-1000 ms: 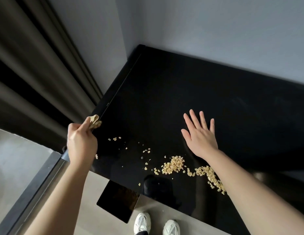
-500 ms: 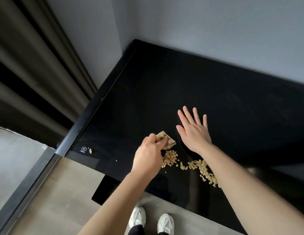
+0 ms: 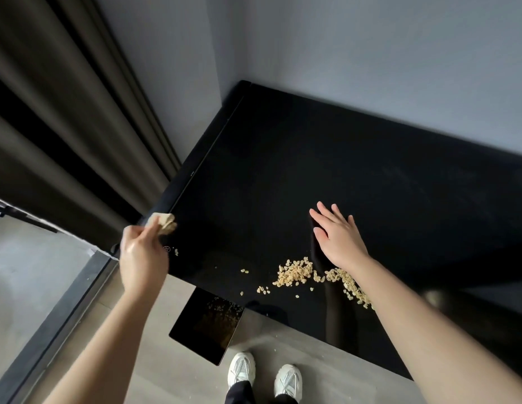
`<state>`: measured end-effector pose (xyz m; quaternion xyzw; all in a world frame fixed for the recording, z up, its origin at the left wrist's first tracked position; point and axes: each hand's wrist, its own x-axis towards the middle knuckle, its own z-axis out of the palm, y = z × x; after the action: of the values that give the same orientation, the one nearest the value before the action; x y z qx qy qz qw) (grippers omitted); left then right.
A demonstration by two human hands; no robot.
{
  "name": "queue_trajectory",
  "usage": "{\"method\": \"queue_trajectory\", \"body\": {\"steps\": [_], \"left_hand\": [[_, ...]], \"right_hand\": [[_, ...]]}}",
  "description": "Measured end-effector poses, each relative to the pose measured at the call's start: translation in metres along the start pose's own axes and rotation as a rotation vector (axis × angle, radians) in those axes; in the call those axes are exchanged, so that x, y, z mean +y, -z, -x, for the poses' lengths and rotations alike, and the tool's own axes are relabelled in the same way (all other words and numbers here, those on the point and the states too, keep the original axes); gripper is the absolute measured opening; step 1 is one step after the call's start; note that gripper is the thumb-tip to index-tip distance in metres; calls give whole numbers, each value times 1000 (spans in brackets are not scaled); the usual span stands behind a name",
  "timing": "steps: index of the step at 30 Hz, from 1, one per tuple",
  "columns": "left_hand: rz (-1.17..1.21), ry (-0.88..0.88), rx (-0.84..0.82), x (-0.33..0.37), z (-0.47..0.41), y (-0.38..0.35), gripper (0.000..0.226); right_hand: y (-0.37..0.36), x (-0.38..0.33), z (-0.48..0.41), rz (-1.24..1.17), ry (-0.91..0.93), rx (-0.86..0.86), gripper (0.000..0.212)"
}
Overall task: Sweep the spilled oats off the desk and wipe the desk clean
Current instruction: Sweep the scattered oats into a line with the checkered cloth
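Pale oats lie in a loose heap near the front edge of the glossy black desk, with a trail running right under my forearm and a few stray flakes to the left. My left hand is at the desk's front left corner, shut on a small folded beige cloth held at the left edge. My right hand lies flat and open on the desk just behind the heap, fingers spread.
A black square bin with oats inside stands on the floor below the desk's front edge. My white shoes are beside it. Dark curtains hang at the left. A grey wall backs the desk.
My left hand has swung with the cloth from the oat heap back out to the desk's left edge. A few flakes now lie scattered left of the heap. My right hand has stayed put.
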<state>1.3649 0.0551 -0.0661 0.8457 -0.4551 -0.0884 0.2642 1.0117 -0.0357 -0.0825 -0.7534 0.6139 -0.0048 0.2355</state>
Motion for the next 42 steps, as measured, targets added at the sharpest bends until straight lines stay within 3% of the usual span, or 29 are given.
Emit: {"method": "queue_trajectory", "body": {"steps": [3, 8, 13, 20, 24, 30, 34, 36, 42], "left_hand": [[-82, 90, -30, -17, -4, -2, 51], [-72, -89, -110, 9, 26, -23, 44], [-3, -244, -248, 65, 86, -52, 53], [62, -332, -464, 133, 140, -76, 56], [200, -190, -532, 133, 125, -68, 39], [791, 389, -581, 138, 82, -37, 16], [1143, 698, -661, 160, 71, -32, 16], [1235, 756, -700, 171, 72, -31, 10], [1301, 763, -741, 197, 82, -37, 6]], "right_hand": [[-2, -2, 1, 1, -20, 8, 49], [-7, -4, 2, 28, -40, 27, 50], [-5, -8, 3, 5, -53, 7, 50], [10, -6, 11, -104, -77, -54, 45], [23, -7, 26, -263, -131, -99, 44], [48, -21, 46, -579, -242, 34, 40], [51, -31, 56, -1012, -327, 35, 29], [54, -40, 62, -1243, -399, 14, 24], [57, -43, 78, -1681, -597, -50, 44]]}}
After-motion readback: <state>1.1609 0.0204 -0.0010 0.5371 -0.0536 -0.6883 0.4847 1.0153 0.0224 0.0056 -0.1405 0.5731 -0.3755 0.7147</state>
